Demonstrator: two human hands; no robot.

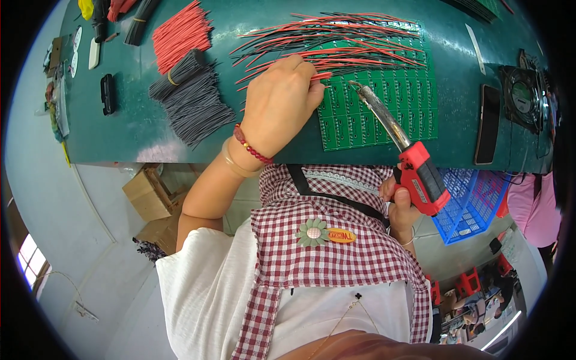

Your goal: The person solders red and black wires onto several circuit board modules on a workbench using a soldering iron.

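The left hand [281,101] reaches over the worktop [135,129], its grip pressed together between thumb and forefinger, pinching a short end of red wire [322,76] above the left part of a green panel of circuit boards [379,133]. The right hand [401,204] is low at the worktop's near edge, its grip closed around the red and black handle of a soldering iron [387,123]. The iron's metal barrel slants up and to the left, its tip just beside the left thumb and over the panel; whether it touches a board cannot be told. Loose red and black wires [336,37] lie across the far part of the panel and spread past its left edge. Farther left on the worktop are a bundle of red wires [182,37] and, nearer the person, dark grey wires [197,108], some tied with a band. To the panel's right lie a dark smartphone [488,125] and, beside it, a black cooling fan [521,96]
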